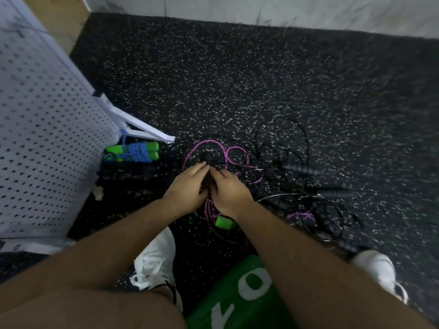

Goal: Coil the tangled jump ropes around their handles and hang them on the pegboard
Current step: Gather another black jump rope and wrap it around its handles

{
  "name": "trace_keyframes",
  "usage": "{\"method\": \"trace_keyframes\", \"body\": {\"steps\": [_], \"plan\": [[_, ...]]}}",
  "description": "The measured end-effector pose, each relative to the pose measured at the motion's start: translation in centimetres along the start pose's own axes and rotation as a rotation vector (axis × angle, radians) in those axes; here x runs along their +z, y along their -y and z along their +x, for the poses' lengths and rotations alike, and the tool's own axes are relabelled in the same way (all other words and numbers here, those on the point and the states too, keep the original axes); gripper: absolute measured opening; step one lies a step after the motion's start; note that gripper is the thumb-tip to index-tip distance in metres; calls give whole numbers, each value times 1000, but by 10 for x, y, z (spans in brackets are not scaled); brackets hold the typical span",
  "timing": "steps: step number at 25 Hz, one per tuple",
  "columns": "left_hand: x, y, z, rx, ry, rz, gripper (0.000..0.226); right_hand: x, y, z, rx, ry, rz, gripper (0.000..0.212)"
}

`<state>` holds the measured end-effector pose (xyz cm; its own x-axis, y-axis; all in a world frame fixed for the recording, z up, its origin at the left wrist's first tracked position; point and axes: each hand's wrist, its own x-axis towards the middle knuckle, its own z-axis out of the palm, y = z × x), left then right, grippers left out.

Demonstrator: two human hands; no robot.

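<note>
Rubber floor [237,79]: black, thickly flecked with white and pale grey specks.
Pegboard [47,138]: white, even rows of small dark holes.
Coiled jump rope [136,151]: bright green handles, blue cord wound round them.
Loose rope [206,148]: magenta-purple, possibly paler flecks along it, too blurred to settle.
Thin cords [285,148]: black.
Ribbed handles [301,170]: black.
Foam handle [224,222]: bright green.
Sneakers [156,257]: white.
Shirt [242,293]: green with large white lettering.
Wall [308,10]: off-white, faint grey veining.
</note>
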<state>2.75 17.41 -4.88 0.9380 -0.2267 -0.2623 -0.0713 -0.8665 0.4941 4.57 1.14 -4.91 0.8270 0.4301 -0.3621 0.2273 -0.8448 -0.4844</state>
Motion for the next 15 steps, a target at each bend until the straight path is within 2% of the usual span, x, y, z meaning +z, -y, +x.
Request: {"method": "trace_keyframes", "body": {"steps": [6,10,15], "plan": [[45,-69,37,123,266,59,71,-14,-77,-52,184,74,-47,57],[82,-90,53,33,406,-16,66,-10,-113,-82,320,121,-40,46],[111,-97,57,-82,522,-132,52,-5,-137,-99,318,188,25,47]]}}
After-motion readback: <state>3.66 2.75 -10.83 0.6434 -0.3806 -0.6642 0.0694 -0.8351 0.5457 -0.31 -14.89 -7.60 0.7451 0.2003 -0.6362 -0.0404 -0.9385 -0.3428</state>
